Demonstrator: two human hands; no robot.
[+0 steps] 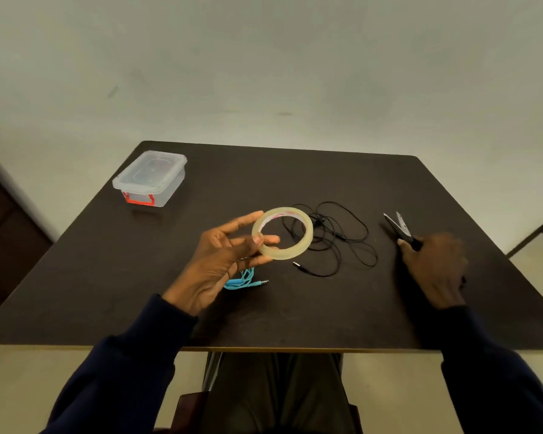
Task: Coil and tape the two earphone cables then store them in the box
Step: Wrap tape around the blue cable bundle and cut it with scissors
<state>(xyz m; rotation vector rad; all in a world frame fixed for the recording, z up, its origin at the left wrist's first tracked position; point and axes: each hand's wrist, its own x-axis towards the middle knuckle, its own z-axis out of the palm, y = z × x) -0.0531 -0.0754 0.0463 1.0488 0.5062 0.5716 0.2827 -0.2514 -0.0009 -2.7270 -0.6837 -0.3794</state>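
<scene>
Holds the tape roll (287, 254) up over the table (295, 308) in the left hand (213, 264), thumb and fingers (248, 219) pinching its rim. Grips the scissors (400, 227) with the right hand (433, 267), fingers curled. Has the blue cable (242, 281) bunched under the left hand, black cable (339, 237) loose mid-table, box (151, 178) far left.

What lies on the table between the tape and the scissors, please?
The black earphone cable, loose and uncoiled on the table, lies between the tape and the scissors; the head view shows it.
</scene>
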